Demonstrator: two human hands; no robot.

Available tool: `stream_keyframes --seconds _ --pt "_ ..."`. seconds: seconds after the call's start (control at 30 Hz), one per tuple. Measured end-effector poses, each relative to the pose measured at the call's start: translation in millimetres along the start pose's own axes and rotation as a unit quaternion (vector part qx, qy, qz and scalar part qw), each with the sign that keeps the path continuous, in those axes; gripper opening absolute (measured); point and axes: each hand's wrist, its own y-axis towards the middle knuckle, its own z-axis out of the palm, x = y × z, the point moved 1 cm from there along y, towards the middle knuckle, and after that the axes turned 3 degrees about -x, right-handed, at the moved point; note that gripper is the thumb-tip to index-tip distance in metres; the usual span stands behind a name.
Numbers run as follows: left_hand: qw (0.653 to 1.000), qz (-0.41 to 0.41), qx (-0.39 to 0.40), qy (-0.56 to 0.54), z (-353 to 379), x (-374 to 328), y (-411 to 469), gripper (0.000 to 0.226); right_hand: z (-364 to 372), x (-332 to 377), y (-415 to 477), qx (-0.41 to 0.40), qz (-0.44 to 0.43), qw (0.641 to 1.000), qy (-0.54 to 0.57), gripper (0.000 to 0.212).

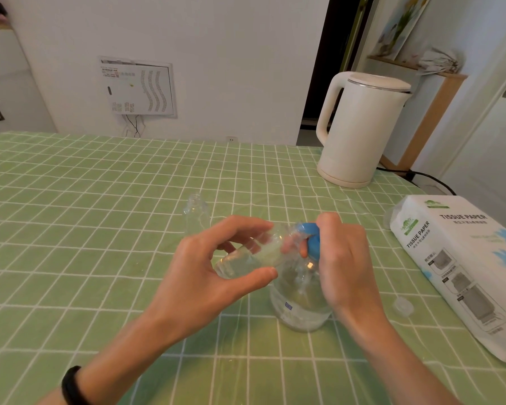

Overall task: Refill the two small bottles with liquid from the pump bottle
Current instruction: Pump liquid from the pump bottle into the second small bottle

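Clear small bottle (247, 254) in left hand (214, 276) grip, right hand (342, 264) pressing blue pump (310, 238).

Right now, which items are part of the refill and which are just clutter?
In use: pump bottle, small bottle tilted in left hand, second small bottle standing open, right hand on blue pump head, small clear cap.
Clutter: kettle, tissue paper pack.

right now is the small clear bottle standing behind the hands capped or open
Open. The small clear plastic bottle stands upright on the green checked tablecloth, its neck bare with no cap.
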Motion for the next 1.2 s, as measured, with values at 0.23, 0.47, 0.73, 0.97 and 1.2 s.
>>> stream_keyframes --seconds 0.23,0.47,0.73,0.97,1.2 --pt "1.000 0.001 -0.009 -0.010 0.6 0.0 0.9 0.049 1.0 -1.4 -2.1 0.006 0.002 1.000 0.008 0.075" --pt "1.000 0.004 -0.010 -0.012 -0.4 -0.6 1.2 0.049 -0.4 1.7 -3.0 0.008 0.001 1.000 0.019 0.070" --pt "1.000 0.000 -0.004 -0.005 -1.0 0.1 0.8 0.049 -0.4 1.9 -1.4 0.011 -0.009 1.000 0.012 0.065" --pt "1.000 0.005 -0.008 -0.008 -1.6 0.0 1.0 0.049 0.8 -0.2 -2.9 0.006 0.001 1.000 0.020 0.075" --pt "1.000 0.009 -0.012 -0.011 -2.2 -0.8 1.6 0.050 1.4 -0.5 -3.3 0.001 -0.005 1.000 0.025 0.078"
